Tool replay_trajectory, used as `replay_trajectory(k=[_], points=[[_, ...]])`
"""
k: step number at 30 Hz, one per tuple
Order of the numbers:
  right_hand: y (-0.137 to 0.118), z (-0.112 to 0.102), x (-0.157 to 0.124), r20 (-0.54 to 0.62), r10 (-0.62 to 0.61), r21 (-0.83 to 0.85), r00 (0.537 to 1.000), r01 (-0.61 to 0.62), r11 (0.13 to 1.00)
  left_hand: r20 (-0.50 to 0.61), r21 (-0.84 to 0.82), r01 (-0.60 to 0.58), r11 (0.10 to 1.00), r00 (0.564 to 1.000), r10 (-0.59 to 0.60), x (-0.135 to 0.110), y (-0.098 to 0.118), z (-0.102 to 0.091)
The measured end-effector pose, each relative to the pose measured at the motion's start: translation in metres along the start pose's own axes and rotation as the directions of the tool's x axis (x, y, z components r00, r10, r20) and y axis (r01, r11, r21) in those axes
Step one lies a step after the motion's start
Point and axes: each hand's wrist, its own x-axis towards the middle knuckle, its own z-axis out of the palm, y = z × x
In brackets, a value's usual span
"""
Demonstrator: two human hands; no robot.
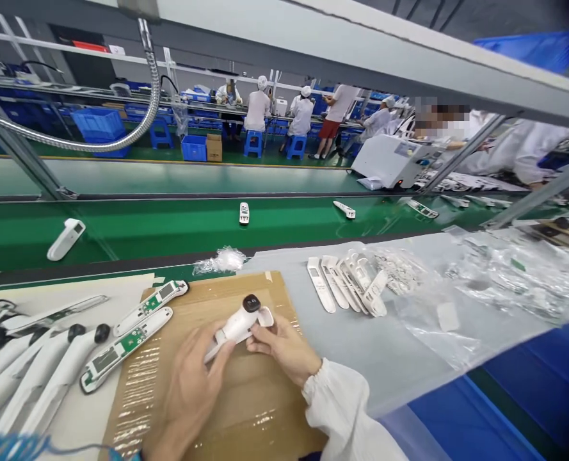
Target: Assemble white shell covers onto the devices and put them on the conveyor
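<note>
My left hand is wrapped round a white handheld device with a black round tip, held tilted over the cardboard sheet. At the device's tip end, my right hand pinches a small white cover piece against its side. Whether the cover is joined to the device I cannot tell. To the left lie two opened device halves showing green circuit boards. Several white device bodies with black tips lie side by side farther left. Several white shell halves lie on the grey mat to the right.
A green conveyor belt runs beyond the bench, carrying several spaced-out devices. Crumpled clear plastic lies at its near edge. Plastic bags cover the bench at right. A metal rail crosses overhead. Co-workers sit and stand across the aisle.
</note>
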Motion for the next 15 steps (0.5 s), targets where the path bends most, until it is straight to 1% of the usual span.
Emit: replay_trajectory(k=[2,3,5,7,10,11,12,14,15], points=[[0.003,-0.002,-0.003,0.112,-0.043,0.003,0.993,0.043,0.999,0.059,-0.003,-0.051,0.999,0.997,0.051,0.000,-0.005,0.004],[0.005,-0.003,-0.004,0.126,-0.072,-0.003,0.989,0.073,0.997,0.096,-0.023,-0.054,0.998,0.994,0.056,0.000,-0.008,0.006],[0.011,-0.007,-0.003,0.095,-0.138,-0.027,0.986,0.141,0.990,0.164,-0.084,-0.030,0.996,0.985,0.043,0.001,-0.013,0.009],[0.017,-0.010,-0.002,0.077,-0.186,-0.054,0.979,0.191,0.980,0.197,-0.116,0.021,0.993,0.980,0.002,0.000,-0.017,0.010],[0.019,-0.012,0.000,0.088,-0.278,-0.103,0.956,0.287,0.952,0.207,-0.077,0.109,0.991,0.974,-0.091,0.001,-0.024,0.011],[0.018,-0.011,0.000,0.076,-0.324,-0.148,0.943,0.332,0.931,0.214,-0.060,0.116,0.991,0.972,-0.101,0.002,-0.026,0.012],[0.017,-0.009,0.001,0.052,-0.373,-0.212,0.926,0.375,0.903,0.219,-0.045,0.099,0.994,0.972,-0.087,0.003,-0.028,0.013],[0.015,-0.001,0.005,-0.035,-0.450,-0.320,0.892,0.416,0.851,0.192,-0.013,0.013,1.000,0.981,-0.010,0.002,-0.031,0.020],[0.014,0.005,0.008,-0.101,-0.454,-0.306,0.885,0.407,0.861,0.173,0.017,-0.040,0.999,0.984,0.037,0.001,-0.032,0.026]])
